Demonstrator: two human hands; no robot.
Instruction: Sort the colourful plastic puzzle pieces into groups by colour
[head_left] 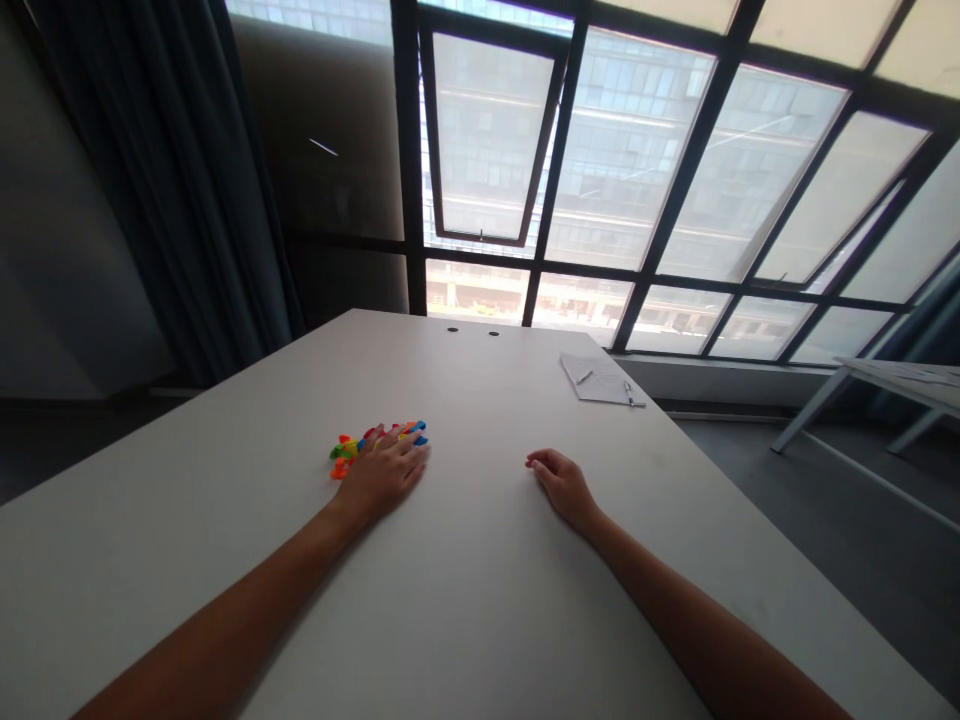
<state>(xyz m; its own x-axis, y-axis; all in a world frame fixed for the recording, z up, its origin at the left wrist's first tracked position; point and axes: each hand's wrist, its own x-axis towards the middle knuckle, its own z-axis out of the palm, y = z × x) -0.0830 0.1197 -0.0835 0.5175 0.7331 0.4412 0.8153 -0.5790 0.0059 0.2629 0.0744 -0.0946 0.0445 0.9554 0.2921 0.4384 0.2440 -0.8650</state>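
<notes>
My left hand (385,470) lies palm down with its fingers stretched over a small heap of brightly coloured plastic pieces (345,450). Orange, green, yellow, red and blue parts stick out around the fingers; their exact kind is too small to tell, and the hand covers some of them. To the right, my right hand (564,484) rests on the white table (465,570) with its fingers curled and pressed together. A tiny reddish spot shows at its fingertips, too small to name. A stretch of tabletop separates the two hands.
Paper sheets (600,378) with two pens on them lie near the table's right edge. Two dark round holes sit at the far end. Beyond stand large framed windows (630,150), a dark curtain (165,170) at left and another table (900,380) at right.
</notes>
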